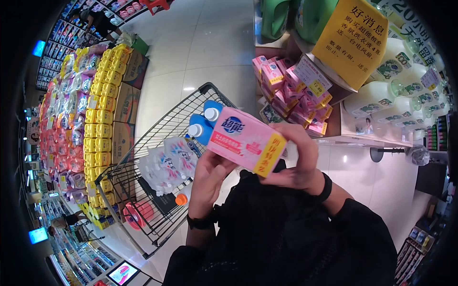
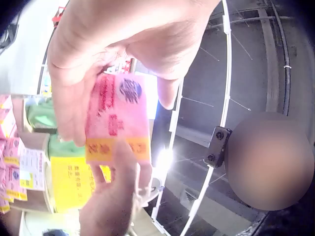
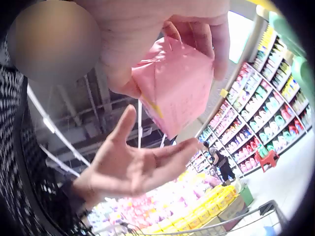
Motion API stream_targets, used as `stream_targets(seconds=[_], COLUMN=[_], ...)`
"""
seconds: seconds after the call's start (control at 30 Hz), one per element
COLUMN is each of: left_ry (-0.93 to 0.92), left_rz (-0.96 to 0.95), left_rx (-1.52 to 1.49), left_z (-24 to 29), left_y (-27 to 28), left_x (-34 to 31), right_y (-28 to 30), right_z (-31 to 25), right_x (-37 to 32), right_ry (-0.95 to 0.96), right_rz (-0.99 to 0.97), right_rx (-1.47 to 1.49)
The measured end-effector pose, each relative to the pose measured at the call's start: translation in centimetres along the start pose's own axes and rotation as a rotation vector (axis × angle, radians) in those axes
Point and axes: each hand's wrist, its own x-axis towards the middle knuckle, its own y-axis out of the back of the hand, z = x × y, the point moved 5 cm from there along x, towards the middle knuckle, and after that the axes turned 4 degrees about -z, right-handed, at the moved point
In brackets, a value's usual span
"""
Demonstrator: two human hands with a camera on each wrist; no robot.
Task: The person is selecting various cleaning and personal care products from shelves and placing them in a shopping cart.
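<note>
A pink pack of laundry soap (image 1: pixel 238 140) with a yellow end band is held up over the shopping cart. My right hand (image 1: pixel 303 164) grips its banded end, thumb on the near side and fingers round the far side. In the right wrist view the pack (image 3: pixel 174 88) hangs from that hand with its plain pink side showing. My left hand (image 1: pixel 207 178) is at the other end of the pack. Its fingers (image 3: pixel 167 164) extend fairly straight under the pack in the right wrist view, thumb spread away.
The wire cart (image 1: pixel 208 86) holds blue bottles (image 1: pixel 199 126) with white caps and clear-wrapped packs (image 1: pixel 164 167). More pink soap packs (image 1: pixel 291 90) fill a display at right, beside a yellow sign (image 1: pixel 350 40) and white bottles (image 1: pixel 379 97). Yellow bottles (image 1: pixel 102 124) are stacked at left.
</note>
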Motion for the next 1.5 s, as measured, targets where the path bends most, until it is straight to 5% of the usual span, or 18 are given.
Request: stream_targets(seconds=[0.1, 0.17, 0.2, 0.23, 0.33, 0.5, 0.63, 0.7, 0.77, 1.03, 1.13, 1.17, 1.27, 1.33, 1.43, 1.5], left_ry=[0.075, 0.175, 0.185, 0.127, 0.118, 0.279, 0.390, 0.387, 0.468, 0.466, 0.062, -0.074, -0.157, -0.293, -0.366, -0.355], left_rz=[0.261, 0.101, 0.195, 0.021, 0.027, 0.092, 0.140, -0.009, 0.219, 0.160, 0.064, -0.105, 0.021, 0.176, 0.116, 0.071], left_rx=[0.018, -0.343, -0.131, -0.320, -0.252, -0.526, -0.762, -1.069, -0.836, -0.810, -0.313, -0.406, -0.339, -0.031, 0.381, 0.369], left_z=[-0.7, -2.3, -2.0, -2.9, -4.5, -4.4, -4.3, -6.3, -7.4, -7.2, -3.2, -2.6, -3.5, -2.7, -0.9, -0.3], left_y=[1.2, 3.8, 3.3, 4.7, 7.4, 4.6, 2.8, 4.3, 5.5, 4.8, 4.0, 3.8, 5.3, 5.3, 3.9, 2.7], left_x=[-0.4, -1.2, -1.1, -1.5, -1.8, -1.5, -1.9, -2.0, -1.9, -2.2, -2.2, -1.4, -2.6, -3.4, -3.0, -1.6], right_y=[-2.0, -1.9, -2.1, -1.8, -1.3, -1.4, -3.7, -3.9, -4.0, -4.3, -4.0, -4.1, -3.9, -3.7, -3.5, -3.5], right_z=[-1.7, -3.9, -4.0, -4.2, -4.1, -1.6, -0.5, -0.1, 0.1, 0.4, 1.0, 1.1, 0.5, -0.7, -1.4, -1.4], right_x=[-0.8, 0.5, 0.6, 0.9, 1.0, 0.9, 0.4, 0.0, -0.2, -0.5, -1.1, -1.4, -1.6, -0.7, 1.1, 1.6], right_ry=[0.095, 0.102, 0.084, 0.096, 0.063, -0.226, -0.623, -0.679, -0.737, -0.887, -0.937, -0.972, -0.834, -0.745, -0.504, -0.384], right_rz=[-0.001, -0.228, -0.235, -0.299, -0.324, -0.243, -0.446, -0.466, -0.479, -0.390, -0.291, -0.276, -0.387, -0.399, -0.382, -0.418], right_rx=[-0.133, -0.007, 0.000, 0.131, 0.249, 0.366, 0.859, 0.883, 0.904, 0.969, 1.005, 1.108, 1.022, 0.941, 0.640, 0.439])
